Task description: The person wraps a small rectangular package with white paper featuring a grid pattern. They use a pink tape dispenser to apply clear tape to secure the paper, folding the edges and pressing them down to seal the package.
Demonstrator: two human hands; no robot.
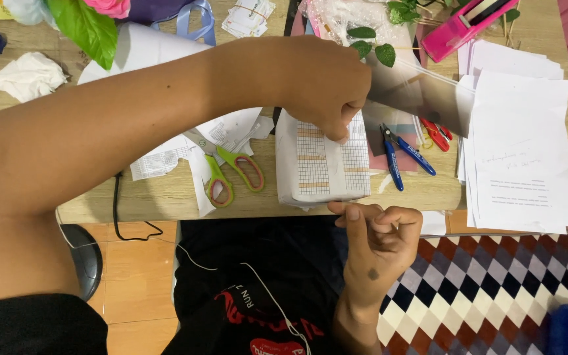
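Note:
My left hand reaches across from the left and pinches the end of a wide clear tape strip. The strip stretches to the right, above the desk. Its fingertips press down on the top of a paper-wrapped box with a grid print, which lies at the wooden desk's front edge. My right hand hovers just below that edge, palm up and fingers loosely curled. It holds nothing, and its thumb is close to the box's front side.
Scissors with green and pink handles lie left of the box. Blue-handled pliers and a red-handled tool lie to its right. A stack of white sheets fills the right side. A pink tape dispenser stands at the back.

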